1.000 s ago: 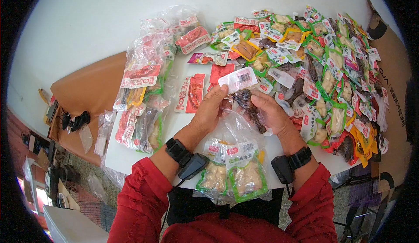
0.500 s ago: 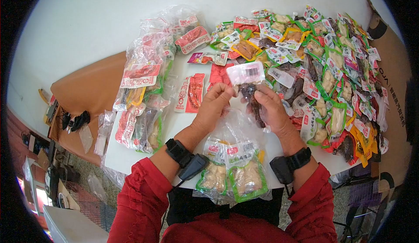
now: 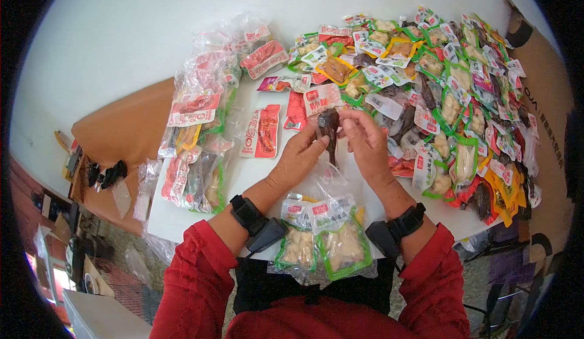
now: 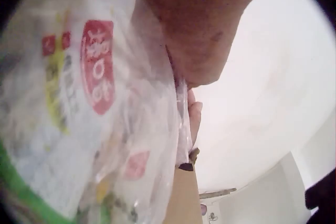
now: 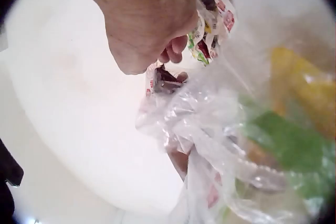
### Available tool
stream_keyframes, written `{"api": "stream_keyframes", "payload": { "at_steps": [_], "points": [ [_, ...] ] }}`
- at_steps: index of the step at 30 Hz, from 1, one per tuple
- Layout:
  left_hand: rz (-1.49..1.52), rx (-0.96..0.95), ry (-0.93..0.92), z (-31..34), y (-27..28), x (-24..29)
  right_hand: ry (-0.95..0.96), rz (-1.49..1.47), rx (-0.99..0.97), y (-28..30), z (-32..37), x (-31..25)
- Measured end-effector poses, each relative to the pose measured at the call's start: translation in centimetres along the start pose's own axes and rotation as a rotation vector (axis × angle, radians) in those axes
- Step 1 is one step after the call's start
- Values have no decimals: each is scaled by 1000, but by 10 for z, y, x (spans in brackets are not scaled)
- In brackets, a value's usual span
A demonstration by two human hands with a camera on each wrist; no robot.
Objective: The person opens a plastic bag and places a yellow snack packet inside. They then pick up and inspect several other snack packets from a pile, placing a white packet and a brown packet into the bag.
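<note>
My left hand (image 3: 299, 156) pinches a vacuum-packed piece of dark meat (image 3: 329, 127), shaped like a drumstick, between thumb and fingers. The packet's white and red label (image 3: 321, 98) stands up at its top. My right hand (image 3: 368, 143) is close on the right, its loosely bent fingertips right at the packet's edge. In the right wrist view, the fingers (image 5: 176, 49) of that hand are bent above the dark packet (image 5: 165, 76). Below both hands, at the table's front edge, a clear plastic bag (image 3: 322, 184) contains green-edged packets (image 3: 344, 248) of pale food.
A large heap of mixed food packets (image 3: 450, 108) covers the right side of the table (image 3: 243, 229). Filled clear bags (image 3: 194, 111) line the left. Between them lie red-and-white packets (image 3: 260, 131) and a purple one (image 3: 283, 83). Cardboard (image 3: 541, 120) stands at the right.
The dark packet has passed from my right hand into my left hand's pinch, and its label has turned from the barcode face to a red-printed face. The right fingers have loosened.
</note>
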State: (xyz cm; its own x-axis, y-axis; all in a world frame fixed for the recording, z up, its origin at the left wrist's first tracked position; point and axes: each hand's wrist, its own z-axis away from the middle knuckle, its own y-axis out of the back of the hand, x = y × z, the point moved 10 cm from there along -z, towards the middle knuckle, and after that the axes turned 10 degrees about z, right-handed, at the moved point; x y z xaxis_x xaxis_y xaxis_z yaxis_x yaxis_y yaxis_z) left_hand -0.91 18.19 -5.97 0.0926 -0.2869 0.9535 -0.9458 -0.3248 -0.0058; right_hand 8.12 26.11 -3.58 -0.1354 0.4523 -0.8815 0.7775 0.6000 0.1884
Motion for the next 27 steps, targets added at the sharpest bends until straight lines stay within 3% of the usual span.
{"api": "stream_keyframes", "payload": {
  "at_steps": [1, 2, 5, 6, 7, 8, 9, 11, 12, 13, 16, 17, 19, 21, 23, 27],
  "points": [
    [126, -59, 122, 2, -3, -6, -72, -22, -4, 1, 1, 3],
    [148, -95, 278, 6, 0, -25, 68, 119, 102, 13, -3, -2],
    [196, -147, 267, 6, -5, -28, 160, -16, 239, 33, -8, -26],
    [188, -156, 267, 6, -8, -26, 110, -259, 127, 28, -11, -27],
    [180, -234, 202, 6, -18, -17, 114, -262, 139, 37, -12, -28],
    [174, -311, 139, 8, -28, -9, 7, -175, -11, 31, -15, -18],
    [171, -320, 152, 8, -32, -5, -109, -92, -163, 23, -12, -4],
    [-88, -251, 27, 2, -25, 17, -176, -138, -165, 25, -15, 14],
    [-109, -171, 158, 1, -13, 10, -122, -59, -7, 40, -19, 16],
    [-114, -166, 166, 0, -10, 15, -67, 22, 147, 54, -21, 15],
    [-532, -239, -63, 2, -15, 68, -82, 21, 278, 79, -22, 14],
    [-539, -235, -57, 4, -15, 76, -90, 10, 346, 89, -20, 13],
    [-631, -311, -252, 14, -28, 103, -114, -90, 382, 93, -23, 20],
    [-698, -371, -214, 15, -31, 105, -105, -184, 385, 95, -22, 21],
    [-902, -434, -423, 20, -41, 115, -149, -259, 334, 88, -19, 22],
    [-854, -446, -459, 15, -55, 124, -191, -216, 151, 60, -19, 21]
  ]
}}
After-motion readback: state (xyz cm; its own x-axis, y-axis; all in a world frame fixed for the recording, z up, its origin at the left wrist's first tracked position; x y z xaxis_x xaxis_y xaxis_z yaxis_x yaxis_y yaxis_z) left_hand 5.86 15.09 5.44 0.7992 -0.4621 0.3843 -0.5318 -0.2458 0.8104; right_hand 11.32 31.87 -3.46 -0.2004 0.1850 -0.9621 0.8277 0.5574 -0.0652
